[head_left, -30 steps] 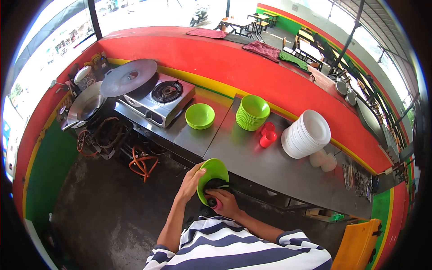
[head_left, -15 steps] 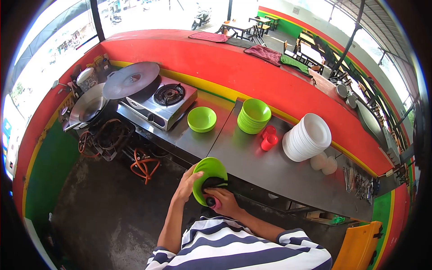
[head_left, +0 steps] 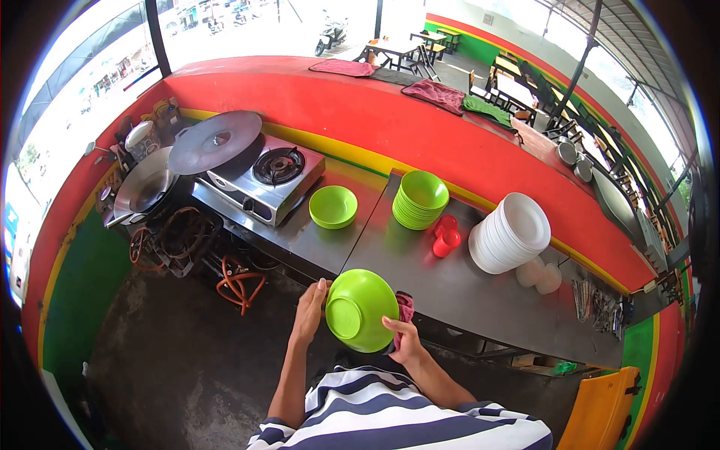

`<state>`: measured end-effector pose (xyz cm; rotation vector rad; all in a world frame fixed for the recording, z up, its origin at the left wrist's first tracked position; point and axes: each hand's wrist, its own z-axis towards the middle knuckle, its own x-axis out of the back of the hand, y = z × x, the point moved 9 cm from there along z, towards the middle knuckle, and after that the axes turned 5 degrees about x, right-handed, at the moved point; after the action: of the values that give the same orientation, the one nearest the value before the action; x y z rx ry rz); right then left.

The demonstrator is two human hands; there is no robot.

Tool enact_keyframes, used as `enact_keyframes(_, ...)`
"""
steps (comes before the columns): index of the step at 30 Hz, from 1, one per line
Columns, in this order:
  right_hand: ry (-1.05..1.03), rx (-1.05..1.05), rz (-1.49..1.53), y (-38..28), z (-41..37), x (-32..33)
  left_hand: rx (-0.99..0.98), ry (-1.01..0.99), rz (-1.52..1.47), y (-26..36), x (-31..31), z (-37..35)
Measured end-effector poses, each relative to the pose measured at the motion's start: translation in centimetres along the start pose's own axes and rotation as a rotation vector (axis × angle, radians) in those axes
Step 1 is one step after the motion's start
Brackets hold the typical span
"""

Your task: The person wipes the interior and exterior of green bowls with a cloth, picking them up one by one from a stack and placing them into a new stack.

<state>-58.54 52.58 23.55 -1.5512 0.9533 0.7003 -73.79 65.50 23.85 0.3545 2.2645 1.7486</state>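
A green bowl (head_left: 362, 310) is held up in front of the striped shirt, its round base facing the camera. My left hand (head_left: 308, 311) grips its left rim, fingers partly behind it. At the right rim, my right hand (head_left: 405, 337) has its thumb on the outside of the bowl and also holds a pink and dark cloth (head_left: 406, 306) against it. Beyond, on the metal counter (head_left: 315, 251), sit a short stack of green bowls (head_left: 333, 207) and a taller green stack (head_left: 421, 199).
A gas stove (head_left: 262, 180) with a large round lid (head_left: 215, 142) stands at the left, beside a wok (head_left: 146, 184). Red cups (head_left: 446, 242), stacked white bowls (head_left: 510, 234) and cutlery (head_left: 585, 300) line the counter to the right. An orange panel (head_left: 600, 409) is at lower right.
The bowl has been turned over, from its inside showing to its base facing the camera. My right hand has moved from inside it to the right rim, with the cloth.
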Motion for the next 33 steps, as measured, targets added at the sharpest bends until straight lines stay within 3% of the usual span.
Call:
enact_keyframes(6, 0.079, -0.011, 0.049, -1.0, -0.1, 0.0, 0.173, -0.170, -0.361, -3.8, -1.7, -0.5)
enact_keyframes(10, 0.187, 0.289, -0.183, -4.4, 1.3, 0.5, 0.202, -0.070, -0.737, -3.2, -2.7, -1.5)
enact_keyframes(13, 0.191, 0.664, -0.355, -8.0, 0.3, -0.9, 0.158, -0.022, -0.720, -3.4, -2.1, -1.5)
enact_keyframes(14, 0.167, 0.672, -0.371, -7.9, 0.3, -0.8, 0.145, -0.049, -0.660, -3.4, -2.1, -1.5)
enact_keyframes(18, -0.160, 0.783, -1.193, -8.1, 0.0, -6.0, 0.127, -0.191, -0.371, -1.9, -2.7, -2.1)
enact_keyframes(20, -0.407, 0.775, -1.356, -6.9, 0.3, -8.5, 0.152, -0.278, -0.193, -0.9, -3.7, -2.8)
enact_keyframes(22, -0.579, 0.732, -1.497, -5.4, -0.1, -10.4, 0.001, -0.305, -0.117, -0.2, -4.7, -3.1)
enact_keyframes(24, -0.576, 0.777, -1.498, -5.4, -0.3, -11.2, -0.113, -0.300, -0.035, 0.6, -4.8, -3.1)
enact_keyframes(26, -0.572, 0.823, -1.413, -5.7, 0.2, -10.8, -0.048, -0.309, -0.030, 1.2, -3.9, -3.4)
enact_keyframes(33, 0.078, 0.755, -0.738, -5.1, 1.6, -3.0, -0.168, 0.010, -0.456, 2.5, 0.4, -2.3)
